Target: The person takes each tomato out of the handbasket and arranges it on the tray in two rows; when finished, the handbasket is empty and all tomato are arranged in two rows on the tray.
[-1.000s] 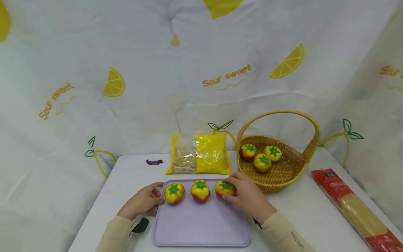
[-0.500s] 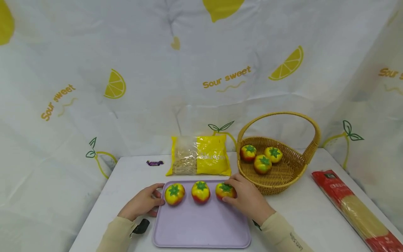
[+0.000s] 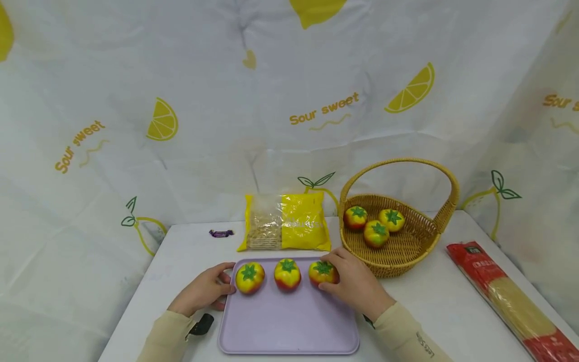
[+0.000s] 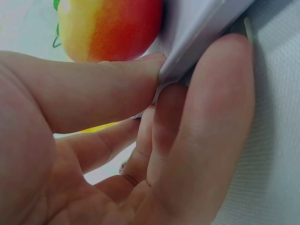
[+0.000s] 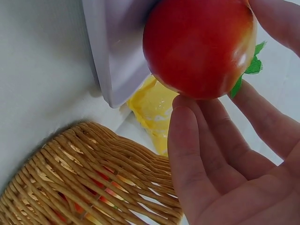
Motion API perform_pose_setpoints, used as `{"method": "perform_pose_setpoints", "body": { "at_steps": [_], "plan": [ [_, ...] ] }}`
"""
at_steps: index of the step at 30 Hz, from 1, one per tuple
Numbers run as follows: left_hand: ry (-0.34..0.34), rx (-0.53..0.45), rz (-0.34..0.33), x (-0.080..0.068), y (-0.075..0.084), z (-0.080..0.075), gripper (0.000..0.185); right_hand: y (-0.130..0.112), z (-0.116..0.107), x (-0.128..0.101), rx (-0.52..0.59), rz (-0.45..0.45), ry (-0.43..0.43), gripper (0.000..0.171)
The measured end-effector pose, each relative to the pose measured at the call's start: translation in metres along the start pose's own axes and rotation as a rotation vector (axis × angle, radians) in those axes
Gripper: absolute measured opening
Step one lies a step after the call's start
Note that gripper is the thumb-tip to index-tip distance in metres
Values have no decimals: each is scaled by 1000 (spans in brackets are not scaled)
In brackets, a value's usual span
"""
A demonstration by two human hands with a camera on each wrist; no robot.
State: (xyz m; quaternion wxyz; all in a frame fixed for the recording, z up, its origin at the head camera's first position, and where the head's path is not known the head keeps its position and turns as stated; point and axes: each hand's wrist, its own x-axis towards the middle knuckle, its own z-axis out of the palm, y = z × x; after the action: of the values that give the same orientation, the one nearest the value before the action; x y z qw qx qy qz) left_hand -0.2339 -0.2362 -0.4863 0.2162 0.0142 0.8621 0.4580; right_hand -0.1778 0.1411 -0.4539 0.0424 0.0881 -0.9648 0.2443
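Note:
On a lilac tray stand three yellow-and-red toy tomatoes with green star-shaped leaves, in a row along its far side. My left hand grips the tray's left rim, its thumb on the edge and fingers at the outer side, as the left wrist view shows. Beside that thumb sits the left tomato; the middle tomato stands untouched. With fingers and thumb around it, my right hand holds the right tomato at the tray's far right corner. Part of that tomato is hidden by the hand in the head view.
Behind the tray's right corner, a wicker basket with a tall handle contains three more tomatoes. A yellow food packet lies behind the tray, with a purple wrapped candy to its left. A long red noodle packet lies at right.

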Motion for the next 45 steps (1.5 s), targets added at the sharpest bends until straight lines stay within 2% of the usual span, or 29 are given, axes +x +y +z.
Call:
{"method": "perform_pose_setpoints", "body": {
  "at_steps": [9, 16, 21, 24, 28, 32, 37, 45],
  "plan": [
    [-5, -1, 10, 0, 1, 1, 65, -2, -5, 0, 12, 24, -24, 54],
    [4, -4, 2, 0, 0, 0, 65, -2, -7, 0, 6, 5, -21, 56],
    [15, 12, -14, 0, 0, -1, 65, -4, -19, 2, -1, -13, -26, 54],
    [19, 7, -22, 0, 0, -1, 65, 0, -32, 1, 26, -37, 14, 52],
    [12, 4, -7, -1, -1, 0, 66, 19, -50, -3, 38, -67, 102, 51],
    [8, 19, 0, 1, 0, 0, 66, 47, -67, -6, 14, -27, 150, 56],
    [21, 48, -20, 3, 1, -2, 66, 80, -79, -1, 13, 61, 146, 65],
    [19, 40, -37, 4, -2, 0, 68, 111, -77, 15, -19, 105, 99, 74]
  ]
}}
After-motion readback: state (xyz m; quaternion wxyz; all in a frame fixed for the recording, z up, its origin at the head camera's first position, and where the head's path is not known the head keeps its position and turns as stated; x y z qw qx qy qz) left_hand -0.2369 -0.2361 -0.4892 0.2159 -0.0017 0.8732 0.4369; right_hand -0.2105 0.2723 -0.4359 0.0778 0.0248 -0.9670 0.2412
